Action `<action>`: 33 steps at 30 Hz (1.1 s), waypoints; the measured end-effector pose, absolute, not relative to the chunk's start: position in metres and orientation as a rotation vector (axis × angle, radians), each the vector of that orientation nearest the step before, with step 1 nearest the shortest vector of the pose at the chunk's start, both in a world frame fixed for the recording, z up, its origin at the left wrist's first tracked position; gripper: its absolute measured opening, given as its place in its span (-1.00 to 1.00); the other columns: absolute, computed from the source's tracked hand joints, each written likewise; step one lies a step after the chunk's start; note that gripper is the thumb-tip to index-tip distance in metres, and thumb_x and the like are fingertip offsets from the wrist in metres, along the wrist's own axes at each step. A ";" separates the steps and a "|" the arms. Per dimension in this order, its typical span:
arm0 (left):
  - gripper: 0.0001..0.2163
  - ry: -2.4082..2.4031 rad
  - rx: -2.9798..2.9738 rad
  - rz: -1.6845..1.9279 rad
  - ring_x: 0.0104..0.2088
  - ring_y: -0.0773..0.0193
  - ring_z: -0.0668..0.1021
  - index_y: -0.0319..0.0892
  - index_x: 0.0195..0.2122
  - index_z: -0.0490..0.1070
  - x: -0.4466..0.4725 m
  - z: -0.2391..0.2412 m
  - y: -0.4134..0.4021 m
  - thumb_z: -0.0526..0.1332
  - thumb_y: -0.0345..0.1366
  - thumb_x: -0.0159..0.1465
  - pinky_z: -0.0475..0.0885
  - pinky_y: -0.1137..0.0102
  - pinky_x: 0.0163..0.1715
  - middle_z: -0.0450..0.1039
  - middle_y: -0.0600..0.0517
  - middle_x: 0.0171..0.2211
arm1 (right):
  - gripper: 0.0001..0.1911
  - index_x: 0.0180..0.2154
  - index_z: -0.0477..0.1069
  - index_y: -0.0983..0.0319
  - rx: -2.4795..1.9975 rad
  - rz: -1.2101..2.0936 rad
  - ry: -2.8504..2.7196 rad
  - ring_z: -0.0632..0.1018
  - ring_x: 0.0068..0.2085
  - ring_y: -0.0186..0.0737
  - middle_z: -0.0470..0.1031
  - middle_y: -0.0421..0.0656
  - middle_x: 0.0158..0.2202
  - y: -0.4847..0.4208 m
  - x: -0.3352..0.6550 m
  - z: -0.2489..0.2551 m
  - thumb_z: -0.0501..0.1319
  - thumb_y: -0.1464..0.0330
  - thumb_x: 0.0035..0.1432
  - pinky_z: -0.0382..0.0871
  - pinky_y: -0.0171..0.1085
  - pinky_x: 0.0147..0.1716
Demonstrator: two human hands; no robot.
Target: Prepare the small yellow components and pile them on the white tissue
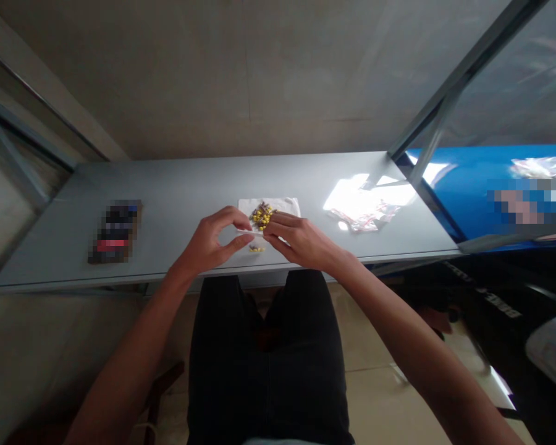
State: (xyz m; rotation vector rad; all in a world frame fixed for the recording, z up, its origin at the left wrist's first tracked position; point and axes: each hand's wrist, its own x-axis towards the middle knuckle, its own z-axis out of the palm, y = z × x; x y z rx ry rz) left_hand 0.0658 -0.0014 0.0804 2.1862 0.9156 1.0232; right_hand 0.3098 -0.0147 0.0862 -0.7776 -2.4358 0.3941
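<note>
Left hand (pixel 212 242) & right hand (pixel 298 241) meet over small yellow bits (pixel 262 214) on a white paper sheet (pixel 285 204), grey table (pixel 176 191).

Yellow and brown small pieces (pixel 262 214) lie on white paper (pixel 285 204) atop a pale grey table (pixel 176 198).

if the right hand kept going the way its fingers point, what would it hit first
Probably the left hand: the right hand points leftward at its fingertips, nearly touching, just below the pile of yellow pieces.
</note>
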 end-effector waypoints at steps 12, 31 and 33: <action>-0.78 0.920 2.331 1.107 -0.31 0.21 0.61 -0.10 -0.36 0.55 0.079 0.083 -0.011 0.28 -0.15 0.39 0.48 0.31 -0.21 0.61 0.01 -0.38 | -0.79 -0.14 0.48 0.24 -0.921 0.251 -2.469 0.51 -0.17 -0.13 0.53 -0.03 -0.18 -0.020 0.306 0.095 0.07 0.35 0.44 0.30 -0.18 -0.22; -0.86 0.749 2.549 1.076 -0.38 0.28 0.63 -0.13 -0.33 0.63 0.067 0.077 -0.005 0.33 -0.27 0.37 0.50 0.40 -0.30 0.66 0.03 -0.40 | -0.76 -0.27 0.41 0.24 -0.755 0.380 -2.495 0.43 -0.37 -0.24 0.46 -0.11 -0.39 -0.021 0.319 0.075 0.02 0.46 0.44 0.22 -0.22 -0.32; -0.87 0.803 2.500 1.087 -0.39 0.30 0.65 -0.12 -0.32 0.66 0.064 0.075 -0.005 0.35 -0.25 0.36 0.50 0.42 -0.32 0.67 0.04 -0.40 | -0.75 -0.27 0.41 0.24 -0.733 0.406 -2.479 0.42 -0.37 -0.25 0.45 -0.12 -0.40 -0.019 0.319 0.074 0.03 0.44 0.45 0.22 -0.23 -0.32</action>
